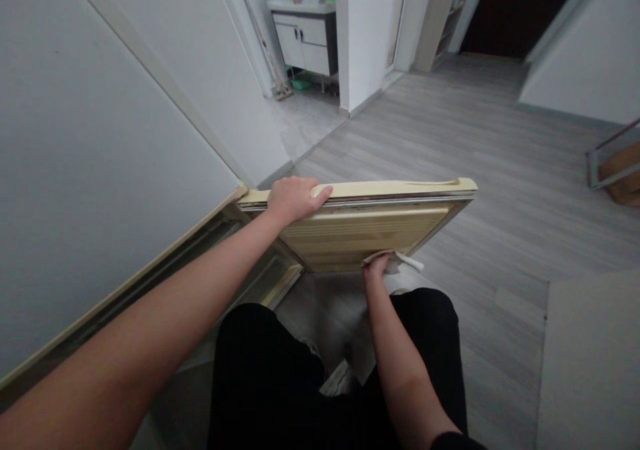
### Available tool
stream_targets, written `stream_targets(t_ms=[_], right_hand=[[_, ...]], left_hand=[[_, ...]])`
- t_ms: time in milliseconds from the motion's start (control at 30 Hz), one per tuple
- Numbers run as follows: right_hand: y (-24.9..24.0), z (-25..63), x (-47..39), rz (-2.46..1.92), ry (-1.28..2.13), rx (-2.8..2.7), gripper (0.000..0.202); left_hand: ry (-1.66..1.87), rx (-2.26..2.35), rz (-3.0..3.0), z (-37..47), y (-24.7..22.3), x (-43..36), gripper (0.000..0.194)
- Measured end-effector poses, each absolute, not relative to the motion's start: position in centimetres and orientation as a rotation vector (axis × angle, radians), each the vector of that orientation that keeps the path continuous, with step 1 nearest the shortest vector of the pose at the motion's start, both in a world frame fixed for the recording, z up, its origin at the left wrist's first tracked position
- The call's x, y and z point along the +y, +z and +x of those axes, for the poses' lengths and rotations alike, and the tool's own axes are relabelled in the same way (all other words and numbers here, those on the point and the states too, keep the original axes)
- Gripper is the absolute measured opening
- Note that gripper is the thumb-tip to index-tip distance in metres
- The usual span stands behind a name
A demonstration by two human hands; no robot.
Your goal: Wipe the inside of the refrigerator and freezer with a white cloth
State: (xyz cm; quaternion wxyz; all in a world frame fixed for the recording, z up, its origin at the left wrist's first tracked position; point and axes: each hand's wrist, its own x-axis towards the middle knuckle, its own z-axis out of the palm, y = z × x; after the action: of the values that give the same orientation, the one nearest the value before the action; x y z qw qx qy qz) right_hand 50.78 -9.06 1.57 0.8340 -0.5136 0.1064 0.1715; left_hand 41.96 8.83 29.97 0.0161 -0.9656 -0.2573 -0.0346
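A cream fridge door [360,227] stands open, its ribbed inner panel and rubber seal facing me. My left hand [295,199] is closed over the door's top edge near the hinge side, fingers on top. Lower down, my right hand [377,265] presses a white cloth [410,261] against the bottom part of the inner panel. The fingers of that hand are mostly hidden by the cloth, one end of which sticks out to the right. To the left, the fridge compartment [267,273] shows partly behind my left arm.
My knees in black trousers [425,323] are close below the door. Grey wood-look floor [500,237] stretches ahead and right. A pale flat panel [590,357] is at lower right, a wooden item in a metal frame [623,173] beyond it. A washbasin cabinet [305,40] and mop [283,92] stand farther off.
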Motion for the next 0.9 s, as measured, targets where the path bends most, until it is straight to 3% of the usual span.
stream_targets(t_ms=[133, 300, 400, 533, 767, 900], right_hand=[[2.5, 44.6, -4.4, -0.93, 0.661, 0.311, 0.044], [4.7, 39.6, -0.4, -0.756, 1.235, 0.268, 0.005], [5.7, 39.1, 0.8, -0.776, 1.307, 0.235, 0.014], [5.9, 41.1, -0.3, -0.918, 1.165, 0.283, 0.023], [6.5, 48.7, -9.8, -1.173, 0.412, 0.382, 0.024], [8.1, 52.6, -13.9, -1.255, 0.294, 0.195, 0.024]], left_hand=[[-0.147, -0.802, -2.98, 42.2, 29.8, 8.9, 0.076], [-0.155, -0.839, -2.978, 42.5, 30.0, 8.7, 0.077], [-0.171, -0.855, -2.981, 42.5, 30.1, 8.6, 0.077], [-0.186, -0.855, -2.996, 42.4, 30.1, 8.6, 0.078], [-0.187, -0.839, -3.005, 42.4, 30.0, 8.7, 0.079], [-0.183, -0.812, -3.011, 42.2, 29.9, 8.8, 0.081]])
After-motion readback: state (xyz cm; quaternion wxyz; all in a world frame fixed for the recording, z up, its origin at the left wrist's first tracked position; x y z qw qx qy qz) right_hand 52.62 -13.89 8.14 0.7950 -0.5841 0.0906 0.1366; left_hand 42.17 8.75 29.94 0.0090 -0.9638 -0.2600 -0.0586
